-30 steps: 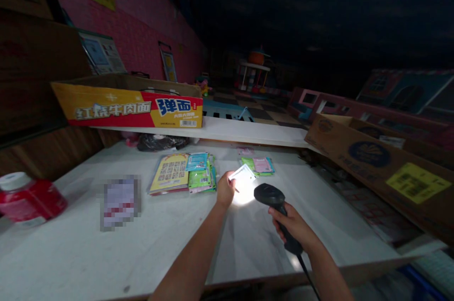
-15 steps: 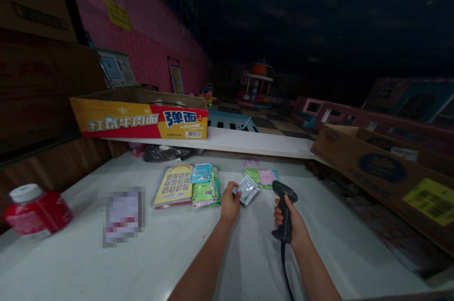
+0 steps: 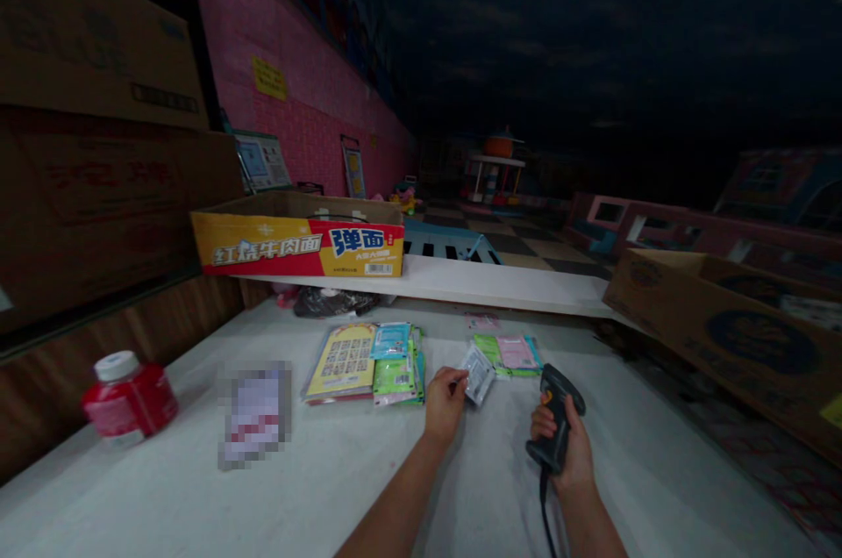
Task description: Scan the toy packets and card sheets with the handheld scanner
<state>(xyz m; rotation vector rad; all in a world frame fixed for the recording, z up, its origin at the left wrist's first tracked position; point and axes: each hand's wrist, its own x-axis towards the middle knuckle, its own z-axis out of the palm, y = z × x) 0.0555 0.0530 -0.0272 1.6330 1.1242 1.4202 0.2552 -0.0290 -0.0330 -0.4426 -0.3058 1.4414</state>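
Note:
My left hand [image 3: 447, 403] pinches the near left edge of a silvery-white flat packet [image 3: 478, 375], which is tilted above the white counter [image 3: 487, 488]. In my right hand [image 3: 571, 444] is a black barcode scanner [image 3: 558, 422], my fingers wrapped round its handle and its cable running down toward me. Just behind the silvery packet lie green and pink packets [image 3: 517, 353]. To the left of my left hand, green and blue packets [image 3: 395, 375] overlap a yellow sheet printed with small codes [image 3: 343, 362].
A red bottle with a white cap [image 3: 135, 400] stands at the left, beside a blurred-out item [image 3: 258, 413]. A raised white shelf [image 3: 487, 281] carries a yellow-red noodle carton [image 3: 296, 242]. A brown carton [image 3: 717, 312] borders the right, and stacked boxes [image 3: 111, 163] the left.
The view has swung left, so everything sits further right and lower. The silvery packet now tilts up more steepply in my left hand. The scanner remains in my right hand, its head turned slightly.

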